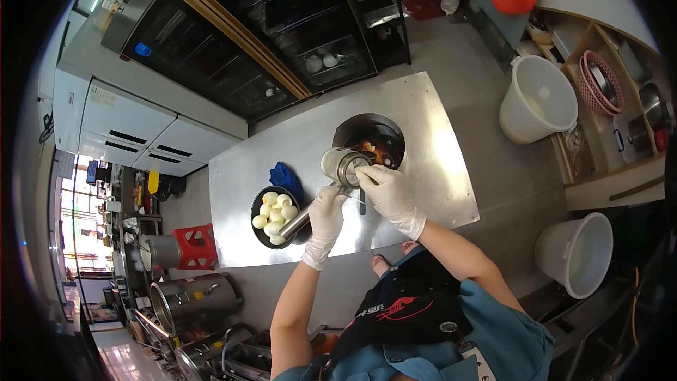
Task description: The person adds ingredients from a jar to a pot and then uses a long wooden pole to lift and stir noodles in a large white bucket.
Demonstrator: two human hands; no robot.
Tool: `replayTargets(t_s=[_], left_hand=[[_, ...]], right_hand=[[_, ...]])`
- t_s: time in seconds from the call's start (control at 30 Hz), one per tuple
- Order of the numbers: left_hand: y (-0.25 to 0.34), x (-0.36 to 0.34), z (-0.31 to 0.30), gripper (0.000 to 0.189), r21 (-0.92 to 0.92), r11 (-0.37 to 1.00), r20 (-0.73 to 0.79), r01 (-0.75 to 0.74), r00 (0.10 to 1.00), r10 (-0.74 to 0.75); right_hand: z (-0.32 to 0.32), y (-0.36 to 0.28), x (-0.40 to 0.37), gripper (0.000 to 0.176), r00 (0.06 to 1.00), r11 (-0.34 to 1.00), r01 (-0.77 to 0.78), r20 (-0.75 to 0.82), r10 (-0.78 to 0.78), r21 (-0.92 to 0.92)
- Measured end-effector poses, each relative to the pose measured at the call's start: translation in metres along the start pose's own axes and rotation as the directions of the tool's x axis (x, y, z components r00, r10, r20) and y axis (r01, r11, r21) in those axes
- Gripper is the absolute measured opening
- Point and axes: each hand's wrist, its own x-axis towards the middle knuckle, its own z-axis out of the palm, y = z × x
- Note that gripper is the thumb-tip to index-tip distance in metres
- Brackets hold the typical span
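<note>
A pale, metal-rimmed jar (331, 161) is between two gloved hands. The left hand's (326, 219) fingers curl against its near side; the right hand's (384, 194) bunch together at the rim, what they pinch unclear. Just beyond the fingers: a dark pan (394, 134). Left: a bowl (256, 204) of peeled, pale rounds. Right: bare steel tabletop (444, 169) reaching its edge; the near edge passes below the wrists.

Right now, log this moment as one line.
left hand: gripping container | right hand: at container's rim | right bowl: brown contents | left bowl: pale rounded pieces | surface: metal table
</note>
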Motion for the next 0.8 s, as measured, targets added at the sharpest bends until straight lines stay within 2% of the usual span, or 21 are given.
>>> replayTargets(t_s=[0.03,0.1,0.13,0.2,0.23,0.33,0.53,0.63,0.73,0.8], left_hand=[[0.000,0.000,0.001,0.008,0.000,1.000,0.002,0.000,1.000,0.000],[-0.001,0.000,0.002,0.008,-0.009,1.000,-0.002,-0.019,1.000,0.019],[0.000,0.001,0.003,0.008,-0.008,1.000,-0.003,-0.018,1.000,0.018],[0.001,0.004,0.002,0.008,0.028,1.000,-0.011,-0.010,1.000,0.011],[0.003,0.005,0.001,0.008,0.028,1.000,-0.012,-0.008,1.000,0.009],[0.004,0.011,0.001,0.006,0.061,0.997,-0.001,0.038,0.999,-0.038],[-0.013,0.017,0.003,0.003,0.136,0.988,-0.016,0.074,0.997,-0.073],[-0.014,0.023,0.002,0.015,0.189,0.981,-0.011,0.054,0.999,-0.053],[-0.017,0.027,-0.001,0.017,0.226,0.970,-0.043,0.088,0.996,-0.080],[-0.021,0.029,-0.003,0.016,0.238,0.957,-0.056,0.166,0.986,-0.157]], right_hand=[[0.004,0.003,-0.001,0.008,1.000,1.000,-0.002,-0.002,0.002,0.000],[0.013,0.011,-0.003,0.010,0.984,0.975,-0.157,-0.057,0.168,0.159],[0.013,0.015,-0.003,0.010,0.984,0.975,-0.157,-0.054,0.167,0.160],[0.012,0.021,0.000,0.013,0.933,0.885,-0.340,0.000,0.359,0.319],[0.012,0.022,0.001,0.014,0.913,0.847,-0.379,0.001,0.408,0.374],[0.008,0.028,0.004,0.013,0.873,0.809,-0.457,0.012,0.488,0.369],[-0.003,0.025,0.016,0.013,0.827,0.740,-0.513,0.020,0.561,0.436],[-0.011,0.021,0.019,0.013,0.826,0.748,-0.505,-0.011,0.563,0.431],[-0.030,0.020,0.024,0.012,0.839,0.761,-0.469,-0.044,0.542,0.448],[-0.041,0.027,0.025,0.012,0.846,0.767,-0.444,-0.064,0.529,0.463]])
